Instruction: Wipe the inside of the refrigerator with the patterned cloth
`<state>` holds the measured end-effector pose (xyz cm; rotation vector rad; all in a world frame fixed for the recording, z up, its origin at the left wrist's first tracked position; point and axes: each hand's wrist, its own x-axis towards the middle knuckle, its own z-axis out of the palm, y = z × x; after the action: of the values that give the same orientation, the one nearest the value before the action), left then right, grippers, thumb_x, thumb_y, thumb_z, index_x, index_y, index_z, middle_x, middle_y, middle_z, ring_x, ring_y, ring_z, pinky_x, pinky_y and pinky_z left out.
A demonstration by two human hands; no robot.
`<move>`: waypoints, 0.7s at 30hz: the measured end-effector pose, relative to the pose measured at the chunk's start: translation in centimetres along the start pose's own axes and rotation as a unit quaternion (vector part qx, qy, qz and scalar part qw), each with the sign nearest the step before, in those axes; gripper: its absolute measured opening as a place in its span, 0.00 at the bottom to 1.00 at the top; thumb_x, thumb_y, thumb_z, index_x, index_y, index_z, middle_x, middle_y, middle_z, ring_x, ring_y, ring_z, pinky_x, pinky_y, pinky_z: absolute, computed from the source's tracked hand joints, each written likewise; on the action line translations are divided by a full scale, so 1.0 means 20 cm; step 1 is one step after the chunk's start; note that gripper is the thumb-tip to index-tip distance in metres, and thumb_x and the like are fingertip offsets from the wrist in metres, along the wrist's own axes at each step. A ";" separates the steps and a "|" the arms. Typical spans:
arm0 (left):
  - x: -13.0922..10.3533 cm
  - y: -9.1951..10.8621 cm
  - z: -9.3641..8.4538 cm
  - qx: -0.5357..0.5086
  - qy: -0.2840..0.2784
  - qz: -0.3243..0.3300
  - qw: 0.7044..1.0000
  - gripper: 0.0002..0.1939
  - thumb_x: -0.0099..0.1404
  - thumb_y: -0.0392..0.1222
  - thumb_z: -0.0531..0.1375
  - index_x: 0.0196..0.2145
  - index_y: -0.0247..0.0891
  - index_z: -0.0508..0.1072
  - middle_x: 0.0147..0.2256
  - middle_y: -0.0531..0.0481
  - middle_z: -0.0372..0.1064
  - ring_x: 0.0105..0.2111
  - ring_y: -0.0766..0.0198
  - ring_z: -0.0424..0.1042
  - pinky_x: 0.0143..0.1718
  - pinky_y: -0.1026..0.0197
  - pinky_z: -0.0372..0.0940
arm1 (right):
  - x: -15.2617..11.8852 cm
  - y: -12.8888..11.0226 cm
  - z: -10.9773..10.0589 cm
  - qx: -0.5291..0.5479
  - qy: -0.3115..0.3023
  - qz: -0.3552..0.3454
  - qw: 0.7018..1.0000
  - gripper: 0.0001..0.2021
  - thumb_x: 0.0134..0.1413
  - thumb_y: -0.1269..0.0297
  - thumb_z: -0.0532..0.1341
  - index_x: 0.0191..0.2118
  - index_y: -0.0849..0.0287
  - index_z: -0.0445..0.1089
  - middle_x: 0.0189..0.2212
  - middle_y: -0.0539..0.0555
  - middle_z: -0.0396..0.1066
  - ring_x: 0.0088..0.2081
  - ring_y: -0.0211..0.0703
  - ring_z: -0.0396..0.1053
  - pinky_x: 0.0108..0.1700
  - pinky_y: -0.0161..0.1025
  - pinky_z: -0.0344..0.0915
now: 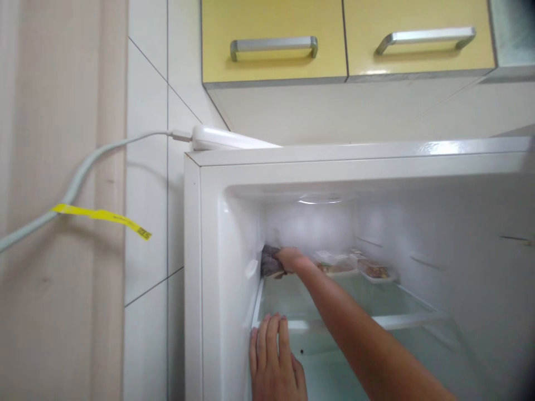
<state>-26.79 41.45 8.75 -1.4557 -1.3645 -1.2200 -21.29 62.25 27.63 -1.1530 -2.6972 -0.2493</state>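
Note:
Deep inside the white refrigerator (213, 234), my right hand (291, 259) is closed around a dark grey cloth (271, 262). The cloth is pressed to the left inner wall near the back corner, just above the glass shelf (301, 295). My left hand (273, 356) lies with its fingers stretched out, the fingertips at the white front edge of that shelf, close to the left wall. No object shows in it. Toward the back of the shelf, right of my right hand, sit a clear food pack (338, 262) and a tray of brownish food (376, 271).
Yellow cabinets (273, 22) with metal handles hang above the refrigerator. On its top lies a white device (225, 138) with a pale cable (90, 161) running left, carrying a yellow tag (100, 214). A wooden panel (62, 312) stands at the left. A small dark speck (301, 351) lies below the shelf edge.

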 end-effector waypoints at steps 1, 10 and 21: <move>0.00 0.00 0.00 -0.002 -0.003 0.000 1.000 0.31 0.59 0.33 0.58 0.61 0.37 0.65 0.58 0.42 0.69 0.62 0.51 0.61 0.70 0.44 0.46 | -0.01 0.00 -0.01 0.007 -0.017 -0.001 1.000 0.16 0.60 0.59 0.64 0.52 0.59 0.71 0.50 0.56 0.74 0.50 0.47 0.73 0.54 0.53 0.72; 0.07 0.03 -0.12 0.032 -0.035 0.015 0.999 0.31 0.59 0.32 0.58 0.60 0.35 0.65 0.58 0.43 0.68 0.62 0.52 0.62 0.69 0.44 0.50 | -0.25 -0.02 -0.06 0.196 -0.011 -0.004 0.981 0.10 0.46 0.70 0.66 0.38 0.57 0.78 0.35 0.52 0.80 0.40 0.43 0.76 0.45 0.38 0.70; 0.15 0.08 -0.32 0.003 -0.116 0.012 0.993 0.30 0.59 0.27 0.53 0.60 0.34 0.65 0.59 0.38 0.67 0.63 0.51 0.65 0.62 0.40 0.66 | -0.66 -0.18 -0.09 0.504 0.162 -0.008 0.848 0.22 0.64 0.59 0.45 0.51 0.64 0.69 0.35 0.57 0.79 0.37 0.43 0.77 0.41 0.38 0.72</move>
<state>-26.24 35.81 13.28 -1.6457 -1.4964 -1.0560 -14.75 50.12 25.82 -0.6499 -2.0054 0.8098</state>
